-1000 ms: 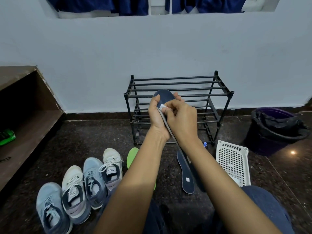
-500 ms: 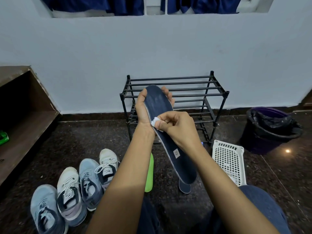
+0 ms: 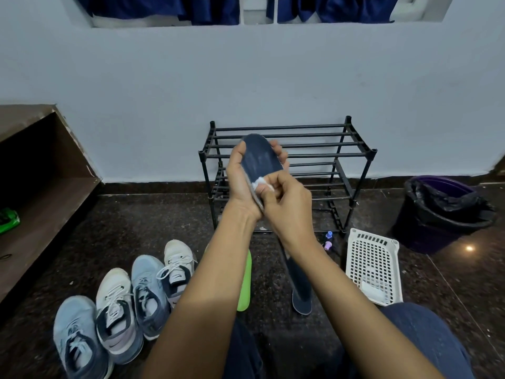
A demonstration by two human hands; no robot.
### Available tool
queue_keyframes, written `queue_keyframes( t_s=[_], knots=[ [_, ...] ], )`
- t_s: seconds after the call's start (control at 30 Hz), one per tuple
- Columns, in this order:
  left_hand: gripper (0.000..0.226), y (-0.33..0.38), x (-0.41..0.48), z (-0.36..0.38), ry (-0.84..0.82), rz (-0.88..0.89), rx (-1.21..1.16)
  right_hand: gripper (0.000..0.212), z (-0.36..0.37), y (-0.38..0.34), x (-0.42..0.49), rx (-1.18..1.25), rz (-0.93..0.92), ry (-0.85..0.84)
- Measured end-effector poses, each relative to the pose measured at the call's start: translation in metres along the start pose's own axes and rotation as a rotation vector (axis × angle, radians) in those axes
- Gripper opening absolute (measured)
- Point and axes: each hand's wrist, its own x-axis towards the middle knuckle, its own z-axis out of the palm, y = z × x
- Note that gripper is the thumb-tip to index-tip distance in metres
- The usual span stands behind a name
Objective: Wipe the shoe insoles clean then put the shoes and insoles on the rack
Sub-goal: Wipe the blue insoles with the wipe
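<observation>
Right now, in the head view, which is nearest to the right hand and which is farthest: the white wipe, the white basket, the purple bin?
1. White wipe, pinched in the right hand itself.
2. White basket, on the floor, lower right.
3. Purple bin, farther right, near the wall.

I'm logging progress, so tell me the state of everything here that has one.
dark insole, held up, wipe on it
white wipe, pinched against insole
left hand, gripping dark insole
right hand, pinching wipe
four shoes, on floor
green insole, on floor
rack, upright
</observation>
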Motion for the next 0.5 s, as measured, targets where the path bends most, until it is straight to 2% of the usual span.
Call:
queue_keyframes(
  t_s=[0.13,0.3,0.5],
  knots=[
    [0.044,-0.008,-0.001,-0.004,0.053,-0.007,0.065,0.008,0.003,0.006,0.018,-0.114,-0.057,0.005],
    [0.049,-0.004,-0.006,0.0,-0.011,-0.076,0.107,0.007,-0.004,0.005,0.024,-0.148,-0.128,0.021],
    [0.046,0.01,-0.003,-0.007,-0.053,-0.017,0.047,0.004,-0.018,-0.002,0.006,0.007,0.054,-0.284]
  ],
)
